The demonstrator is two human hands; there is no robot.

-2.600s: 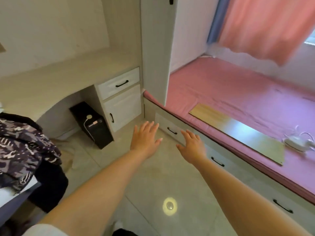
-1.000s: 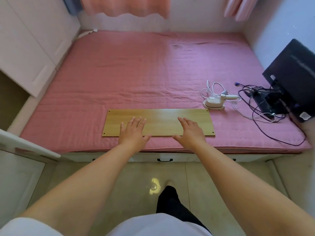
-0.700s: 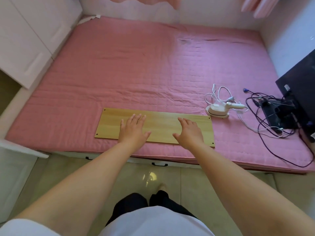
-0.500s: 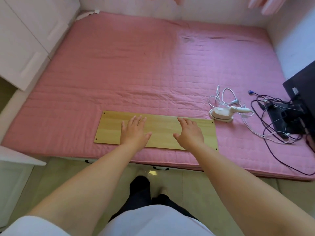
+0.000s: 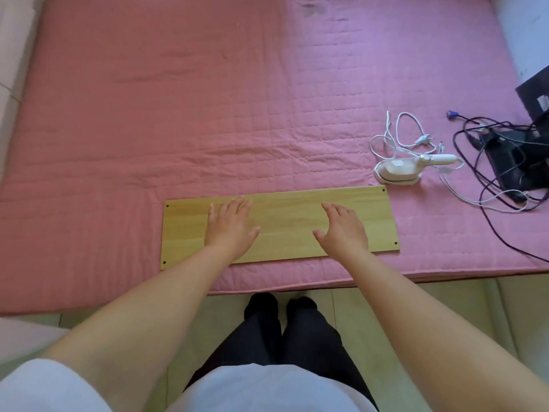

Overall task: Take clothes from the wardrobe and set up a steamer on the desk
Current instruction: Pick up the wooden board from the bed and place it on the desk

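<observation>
Both hands extend forward with fingers straight and slightly spread, holding nothing: the left hand (image 5: 230, 228) at centre-left of the frame and the right hand (image 5: 341, 230) at centre-right, both over a wooden board (image 5: 285, 221) that lies flat on the pink mattress (image 5: 178, 114). Whether the palms rest on the board or hover just above it cannot be told. The handheld steamer (image 5: 399, 171), white, lies on the mattress at centre-right of the frame, just beyond the board's upper-right corner, up and to the right of the right hand. Its long axis runs roughly left to right, with the handle pointing toward the right edge of the frame, and its white cord (image 5: 398, 135) loops loosely above it. The right hand is judged the nearer, so a reach up and rightward would fall to that hand. Black cables (image 5: 490, 185) and a dark monitor (image 5: 534, 93) lie farther right.
</observation>
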